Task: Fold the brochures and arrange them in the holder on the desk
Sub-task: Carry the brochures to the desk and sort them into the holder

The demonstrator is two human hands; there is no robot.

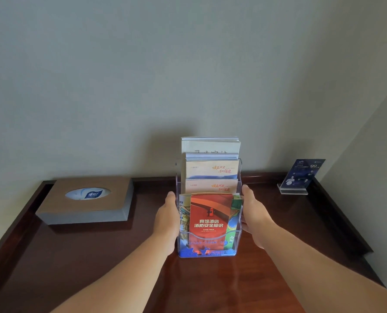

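Dark wooden desk [97,256] against a grey wall. My left hand [168,220] and right hand [254,218] lie flat on the clear holder's [207,253] side walls, fingers straight and pressed together. Between my fingers the red brochure [210,218] stands in front, with paler brochures [211,171] tiered behind. A tissue box [86,199] sits left of my left fingers.

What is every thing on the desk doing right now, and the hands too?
Holder: upright, pockets filled.
Red brochure: folded, standing in the front pocket.
Back brochures: upright in the rear pockets.
Left grip: open, flat against the holder's left side.
Right grip: open, flat against the holder's right side.
Tissue box: lying flat, tissue showing.
Sign card: leaning in its clear stand.
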